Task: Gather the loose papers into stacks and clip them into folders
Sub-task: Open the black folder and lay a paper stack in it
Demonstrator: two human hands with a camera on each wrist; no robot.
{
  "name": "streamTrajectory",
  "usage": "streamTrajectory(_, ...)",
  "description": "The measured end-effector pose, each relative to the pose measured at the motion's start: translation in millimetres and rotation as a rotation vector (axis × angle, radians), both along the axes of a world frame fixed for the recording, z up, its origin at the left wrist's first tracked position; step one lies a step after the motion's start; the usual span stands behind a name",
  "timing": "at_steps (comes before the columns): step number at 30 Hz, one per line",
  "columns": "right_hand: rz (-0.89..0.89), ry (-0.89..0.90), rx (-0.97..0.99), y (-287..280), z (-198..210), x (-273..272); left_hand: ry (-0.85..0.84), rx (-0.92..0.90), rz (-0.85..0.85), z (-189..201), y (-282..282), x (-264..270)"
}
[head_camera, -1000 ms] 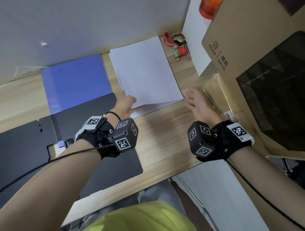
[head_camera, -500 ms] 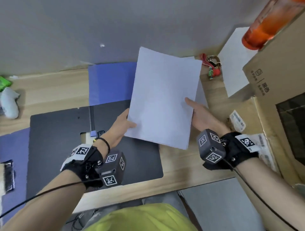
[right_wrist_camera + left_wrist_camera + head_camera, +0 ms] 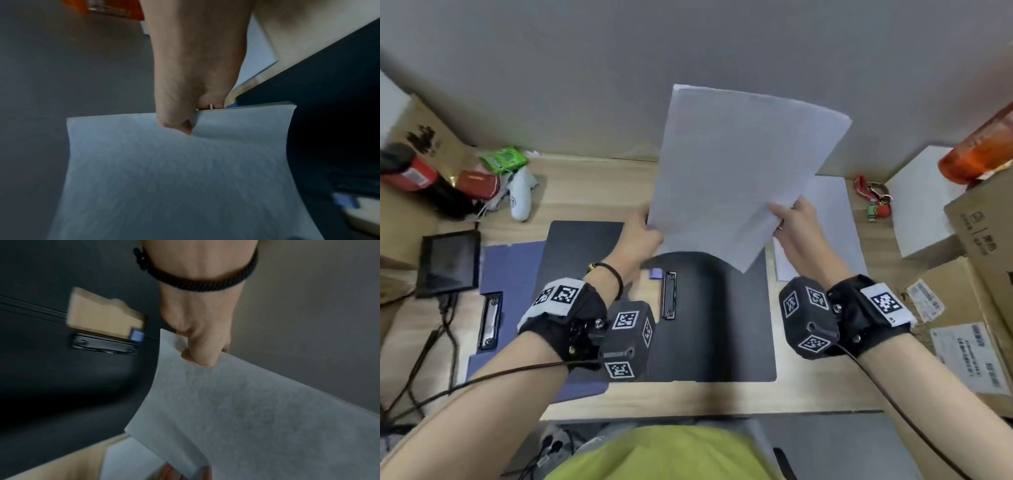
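Observation:
A stack of white papers is held up in the air, tilted, above an open black folder on the wooden desk. My left hand pinches the stack's lower left edge, thumb on top in the left wrist view. My right hand pinches the right edge, thumb over the sheets in the right wrist view. The black folder's metal clip lies near its spine. More white paper stays flat on the desk to the right. An open blue folder with its own clip lies to the left.
Cardboard boxes and an orange bottle crowd the right side. A red keychain lies by the wall. At the left are a small black screen, cables, a white controller, red and green items. The grey wall is close behind.
Both hands have lifted the paper stack off the desk and carried it left, over the black folder. The head view has swung left, bringing the left side of the desk into sight.

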State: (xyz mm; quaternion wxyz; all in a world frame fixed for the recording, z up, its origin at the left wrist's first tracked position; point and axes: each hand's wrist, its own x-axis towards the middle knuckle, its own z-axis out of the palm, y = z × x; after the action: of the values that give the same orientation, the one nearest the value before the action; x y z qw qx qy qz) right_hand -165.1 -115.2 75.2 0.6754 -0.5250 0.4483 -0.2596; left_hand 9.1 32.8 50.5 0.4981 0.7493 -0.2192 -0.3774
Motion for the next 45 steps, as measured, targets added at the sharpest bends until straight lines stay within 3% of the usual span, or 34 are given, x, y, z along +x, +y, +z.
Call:
streamTrajectory(3,-0.027,-0.153,-0.106,1,48,16,-0.067,-0.175,-0.002,38,-7,15)
streamTrajectory(6,-0.002,-0.179,-0.175,6,63,23,-0.095,-0.269,0.031,46,-7,28)
streamTrajectory(13,0.133,0.150,-0.157,35,-18,15,0.026,-0.029,-0.064,-16,14,29)
streamTrajectory(21,-0.038,-0.002,-0.151,18,21,23,0.024,-0.167,-0.017,10,-3,30)
streamTrajectory(28,0.157,0.218,-0.016,44,-45,7,-0.008,-0.056,-0.203,-27,17,26)
streamTrajectory(33,0.114,0.182,-0.070,33,-20,3,0.070,-0.138,-0.043,-12,4,34)
streamTrajectory(38,0.220,0.306,-0.017,29,-37,0,0.227,0.041,-0.013,-33,-9,26)
streamTrajectory(45,0.099,0.451,0.309,41,-97,-39,0.243,0.180,-0.207,-73,5,-5)
